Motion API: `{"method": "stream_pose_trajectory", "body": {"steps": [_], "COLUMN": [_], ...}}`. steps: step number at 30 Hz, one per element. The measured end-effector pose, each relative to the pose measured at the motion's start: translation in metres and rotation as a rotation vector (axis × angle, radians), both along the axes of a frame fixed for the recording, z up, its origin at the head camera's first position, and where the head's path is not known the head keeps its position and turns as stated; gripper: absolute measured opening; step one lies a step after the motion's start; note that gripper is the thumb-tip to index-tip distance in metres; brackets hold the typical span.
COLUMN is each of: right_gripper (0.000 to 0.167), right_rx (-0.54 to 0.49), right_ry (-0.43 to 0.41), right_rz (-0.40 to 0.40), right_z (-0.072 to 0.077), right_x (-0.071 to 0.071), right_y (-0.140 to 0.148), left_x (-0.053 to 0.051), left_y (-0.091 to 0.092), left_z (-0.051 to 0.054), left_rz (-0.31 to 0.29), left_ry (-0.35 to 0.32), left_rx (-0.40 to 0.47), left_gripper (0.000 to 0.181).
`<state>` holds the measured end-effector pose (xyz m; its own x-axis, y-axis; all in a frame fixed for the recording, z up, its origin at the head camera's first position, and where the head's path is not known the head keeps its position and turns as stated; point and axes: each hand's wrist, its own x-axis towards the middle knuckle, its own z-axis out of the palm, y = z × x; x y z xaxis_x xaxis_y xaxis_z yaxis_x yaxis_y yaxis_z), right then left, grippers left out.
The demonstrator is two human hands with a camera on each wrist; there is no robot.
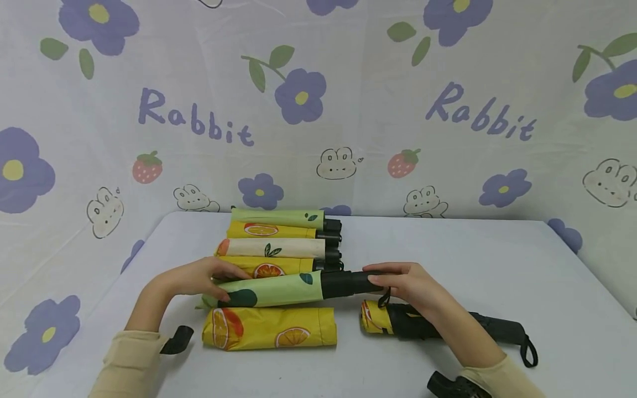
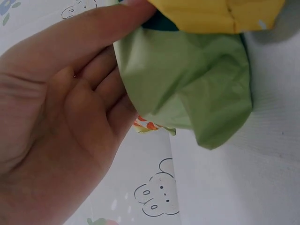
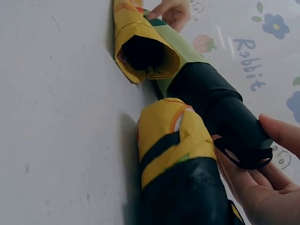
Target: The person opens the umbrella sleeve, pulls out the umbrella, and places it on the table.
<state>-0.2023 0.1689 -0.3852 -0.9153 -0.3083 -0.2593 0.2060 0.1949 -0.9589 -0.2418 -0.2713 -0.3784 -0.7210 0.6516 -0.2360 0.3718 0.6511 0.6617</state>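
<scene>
A folded umbrella in a light green sleeve (image 1: pixel 283 290) lies crosswise, its black handle pointing right. My left hand (image 1: pixel 199 276) grips the sleeve's left end, thumb in front and fingers behind. At the other end my right hand (image 1: pixel 413 281) pinches the black handle (image 3: pixel 234 112) between thumb and fingers; a wrist loop (image 3: pixel 248 161) hangs there. Just in front rests a yellow orange-print sleeve (image 1: pixel 269 329), its open mouth (image 3: pixel 171 61) facing right and dark inside. A black-and-yellow folded umbrella (image 1: pixel 497 330) without a sleeve lies under my right forearm, partly hidden by it.
Behind the green umbrella, several sleeved umbrellas lie in a row, among them a yellow one (image 1: pixel 293 265), a cream one (image 1: pixel 293 247) and a green one (image 1: pixel 278 217). They rest on a white table (image 1: pixel 448 243) before a flower-and-rabbit printed cloth (image 1: pixel 358 110).
</scene>
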Motion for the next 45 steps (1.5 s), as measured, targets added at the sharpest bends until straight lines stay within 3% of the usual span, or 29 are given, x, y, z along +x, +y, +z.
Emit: {"method": "stream_pose_trajectory", "body": {"steps": [7, 18, 27, 37, 45], "right_gripper": [0.048, 0.046, 0.037, 0.024, 0.025], "right_rx": [0.007, -0.002, -0.016, -0.039, -0.056], "right_ry": [0.007, 0.009, 0.021, 0.028, 0.027], "right_rz": [-0.020, -0.046, -0.052, -0.074, -0.074], "right_z": [0.003, 0.008, 0.009, 0.010, 0.012], "right_x": [0.003, 0.007, 0.009, 0.013, 0.015], "right_y": [0.015, 0.034, 0.056, 0.081, 0.101], "left_x": [-0.001, -0.003, -0.002, -0.001, 0.000], "left_y": [0.000, -0.001, 0.001, 0.003, 0.004], "left_z": [0.001, -0.002, -0.001, 0.000, 0.002], "left_rz": [0.011, 0.016, -0.012, -0.004, 0.003], "left_ry": [-0.013, 0.017, 0.066, 0.067, 0.052], "left_rx": [-0.002, -0.009, -0.007, -0.020, -0.009], "left_gripper": [0.043, 0.037, 0.036, 0.033, 0.032]}}
